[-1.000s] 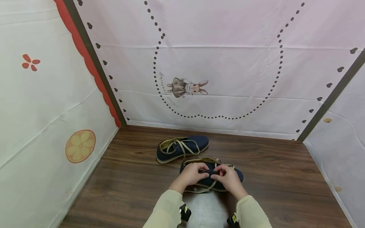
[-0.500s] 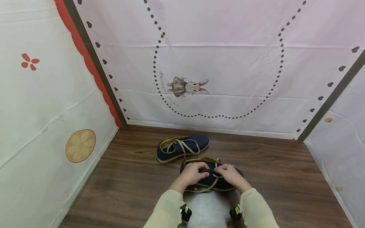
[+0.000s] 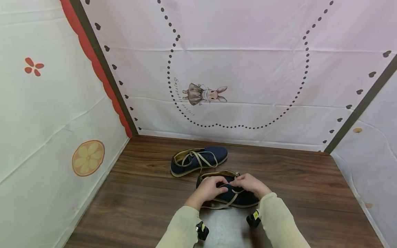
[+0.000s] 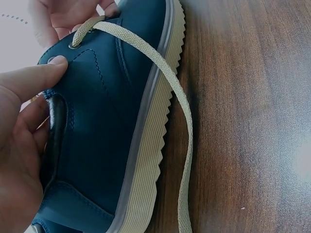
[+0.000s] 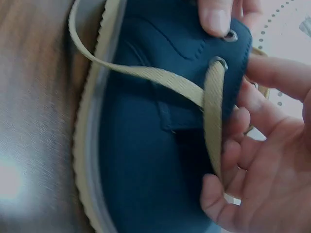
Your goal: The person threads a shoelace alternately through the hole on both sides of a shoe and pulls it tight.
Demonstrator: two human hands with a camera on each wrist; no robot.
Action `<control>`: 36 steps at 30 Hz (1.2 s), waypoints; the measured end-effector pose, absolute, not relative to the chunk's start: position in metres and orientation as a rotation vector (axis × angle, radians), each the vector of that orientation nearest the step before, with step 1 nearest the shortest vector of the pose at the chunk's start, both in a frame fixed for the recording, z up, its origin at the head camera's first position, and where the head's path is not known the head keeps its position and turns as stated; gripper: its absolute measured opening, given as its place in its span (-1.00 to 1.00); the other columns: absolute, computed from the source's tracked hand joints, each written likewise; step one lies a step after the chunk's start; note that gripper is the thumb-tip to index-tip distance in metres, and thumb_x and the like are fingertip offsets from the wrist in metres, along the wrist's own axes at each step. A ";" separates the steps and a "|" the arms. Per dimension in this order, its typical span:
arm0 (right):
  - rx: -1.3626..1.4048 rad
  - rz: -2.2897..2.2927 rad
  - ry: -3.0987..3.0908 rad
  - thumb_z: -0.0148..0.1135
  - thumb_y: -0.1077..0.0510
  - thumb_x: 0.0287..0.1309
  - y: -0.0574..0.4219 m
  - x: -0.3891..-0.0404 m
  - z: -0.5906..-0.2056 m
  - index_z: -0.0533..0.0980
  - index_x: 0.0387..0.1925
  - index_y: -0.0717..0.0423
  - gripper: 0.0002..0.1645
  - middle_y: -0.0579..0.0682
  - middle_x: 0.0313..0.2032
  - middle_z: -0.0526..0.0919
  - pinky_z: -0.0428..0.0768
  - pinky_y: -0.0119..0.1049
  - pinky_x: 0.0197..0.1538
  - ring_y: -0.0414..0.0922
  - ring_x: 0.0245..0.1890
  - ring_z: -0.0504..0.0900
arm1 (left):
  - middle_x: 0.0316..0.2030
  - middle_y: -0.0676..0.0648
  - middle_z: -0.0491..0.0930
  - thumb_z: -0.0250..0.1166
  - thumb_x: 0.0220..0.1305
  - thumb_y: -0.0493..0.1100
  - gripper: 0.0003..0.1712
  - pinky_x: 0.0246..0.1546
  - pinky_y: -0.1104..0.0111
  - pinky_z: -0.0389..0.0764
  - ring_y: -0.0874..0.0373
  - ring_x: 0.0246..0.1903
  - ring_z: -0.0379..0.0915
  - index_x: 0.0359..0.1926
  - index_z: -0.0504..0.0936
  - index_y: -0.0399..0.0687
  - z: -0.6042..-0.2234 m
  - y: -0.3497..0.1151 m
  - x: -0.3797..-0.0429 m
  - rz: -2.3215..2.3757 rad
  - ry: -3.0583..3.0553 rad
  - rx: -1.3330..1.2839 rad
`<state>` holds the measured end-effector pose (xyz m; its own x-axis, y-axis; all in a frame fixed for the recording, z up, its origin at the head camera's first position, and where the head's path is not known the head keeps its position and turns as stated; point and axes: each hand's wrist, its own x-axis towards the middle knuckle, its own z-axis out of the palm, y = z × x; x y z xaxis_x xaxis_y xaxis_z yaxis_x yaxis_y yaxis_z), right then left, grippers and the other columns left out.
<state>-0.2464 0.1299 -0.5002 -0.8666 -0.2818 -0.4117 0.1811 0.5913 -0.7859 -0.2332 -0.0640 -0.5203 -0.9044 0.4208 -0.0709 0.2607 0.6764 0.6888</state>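
Observation:
A navy lace-up shoe (image 3: 248, 198) lies on the wooden floor with its toe to the right. My left hand (image 3: 211, 188) grips its eyelet flap, thumb (image 4: 51, 73) on the outer face near the top eyelet and fingers behind. Bare metal shows at the top eyelet (image 5: 231, 35). A beige shoelace (image 4: 160, 60) comes out of the eyelet below and trails down the shoe's side to the floor. My right hand (image 3: 248, 183) is at the flap's inner edge, its curled fingers (image 5: 233, 153) around part of the lace; what its fingertips pinch is partly hidden.
The matching navy shoe (image 3: 214, 155), with its lace threaded, stands just behind. White printed sheets (image 3: 248, 79) rise at the back and both sides. A pale grey patch (image 3: 224, 224) lies between my forearms, and wooden floor (image 3: 310, 193) extends to the right.
My right hand has turned and risen slightly, its fingers shifting left and inward over the shoe's opening. My left hand stays on the flap. Both shoes keep their places.

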 end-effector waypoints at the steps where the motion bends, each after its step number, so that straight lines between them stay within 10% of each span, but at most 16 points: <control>1: -0.102 -1.203 2.307 0.21 -0.02 0.13 0.130 -0.249 -0.500 0.48 -0.62 0.10 -0.66 -0.08 -0.43 0.44 0.37 -0.22 -0.25 -0.10 -0.35 0.39 | -0.21 0.16 0.57 0.30 0.18 -0.01 -0.93 -0.18 0.29 0.43 0.22 -0.21 0.44 -0.28 0.62 0.24 -0.520 -0.064 -0.233 1.045 2.665 0.549; 13: -0.408 -1.037 2.521 0.18 0.17 0.16 0.127 -0.245 -0.490 0.54 -0.61 0.17 -0.73 -0.14 -0.72 0.35 0.31 -0.34 -0.52 -0.21 -0.69 0.29 | -0.29 0.20 0.56 0.29 0.18 -0.02 -0.89 -0.26 0.36 0.44 0.28 -0.29 0.44 -0.25 0.65 0.20 -0.519 -0.063 -0.234 1.072 2.637 0.527; 36: -0.392 -1.510 2.497 0.06 0.17 0.30 0.100 -0.253 -0.430 0.52 -0.30 0.20 -0.83 0.02 -0.62 0.60 0.51 -0.20 -0.50 0.04 -0.54 0.62 | -0.33 0.16 0.61 0.32 0.16 -0.05 -0.86 -0.24 0.36 0.46 0.27 -0.29 0.47 -0.27 0.68 0.05 -0.522 -0.063 -0.237 1.120 2.629 0.534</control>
